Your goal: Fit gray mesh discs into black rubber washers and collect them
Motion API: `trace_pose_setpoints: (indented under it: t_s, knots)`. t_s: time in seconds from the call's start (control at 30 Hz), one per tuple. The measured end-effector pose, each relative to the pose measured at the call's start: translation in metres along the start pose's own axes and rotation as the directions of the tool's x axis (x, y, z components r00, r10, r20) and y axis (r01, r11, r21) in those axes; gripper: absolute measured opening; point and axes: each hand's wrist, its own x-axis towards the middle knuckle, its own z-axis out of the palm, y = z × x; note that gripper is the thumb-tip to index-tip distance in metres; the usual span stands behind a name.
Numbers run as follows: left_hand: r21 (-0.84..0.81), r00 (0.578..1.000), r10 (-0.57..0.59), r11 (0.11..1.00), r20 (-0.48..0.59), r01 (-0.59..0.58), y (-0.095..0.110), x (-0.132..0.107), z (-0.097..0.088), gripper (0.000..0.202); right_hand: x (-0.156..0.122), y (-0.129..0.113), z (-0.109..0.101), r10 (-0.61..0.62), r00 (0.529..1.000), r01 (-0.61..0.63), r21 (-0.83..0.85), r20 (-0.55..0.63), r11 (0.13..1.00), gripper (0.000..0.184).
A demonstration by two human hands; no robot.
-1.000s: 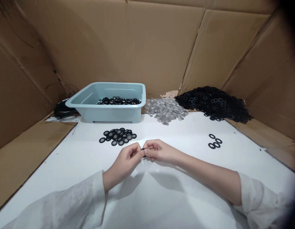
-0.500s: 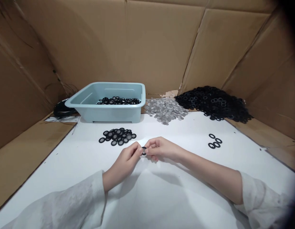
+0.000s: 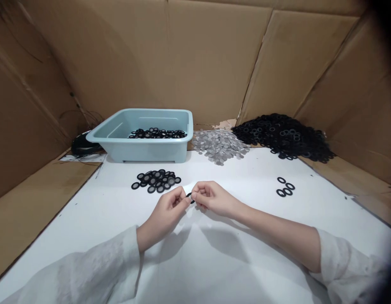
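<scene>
Between my two hands, above the middle of the white tabletop, is a small black ring (image 3: 189, 195). My left hand (image 3: 170, 207) pinches its left edge between thumb and fingers. On the other side, my right hand (image 3: 213, 197) grips the right edge, its fingers curled. Fingertips cover much of the ring; a grey patch shows in its middle. Just beyond my left hand lies a pile of black rings with grey mesh-like centres (image 3: 157, 180). Several black rings with open centres (image 3: 288, 191) lie apart to the right.
A light-blue plastic basin (image 3: 145, 150) at the back left holds more rings with grey centres. Beside it are a heap of thin grey discs (image 3: 221, 145) and a large heap of black rings (image 3: 282, 135). Cardboard walls (image 3: 208, 59) enclose the white table (image 3: 214, 266).
The ring has tilted between my fingers and less of its grey centre shows. Both hands have shifted slightly, still pinching it. The piles look the same.
</scene>
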Motion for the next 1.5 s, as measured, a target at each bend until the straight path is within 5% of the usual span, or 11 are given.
trace_pose_setpoints:
  t_s: [0.13,0.4,0.93,1.27,1.5]
  knots:
    - [0.042,0.999,0.000,0.999,-0.035,0.001,0.0017,-0.0010,0.0005,0.029,0.0010,-0.0015,-0.0034,0.032,0.999,-0.032,0.037,-0.004,0.999,0.013]
    - [0.195,0.998,0.024,0.981,-0.063,-0.011,0.0013,-0.0010,0.0014,0.029,0.0032,0.0006,-0.0072,0.163,0.967,-0.200,0.190,0.195,0.961,0.022]
    - [0.089,0.996,-0.006,0.996,-0.084,0.014,0.0054,-0.0034,0.0021,0.028,0.0029,0.0047,0.0016,0.057,0.998,-0.059,0.055,0.023,0.997,0.016]
    - [0.082,0.999,0.013,0.997,-0.048,-0.009,0.0024,-0.0031,0.0011,0.029,0.0015,0.0057,0.0011,0.042,0.998,-0.048,0.104,0.053,0.993,0.020]
    - [-0.081,0.994,-0.065,0.995,-0.084,0.058,-0.0021,0.0007,0.0018,0.028,-0.0031,0.0020,0.0003,-0.165,0.986,0.161,0.144,0.021,0.976,0.026]
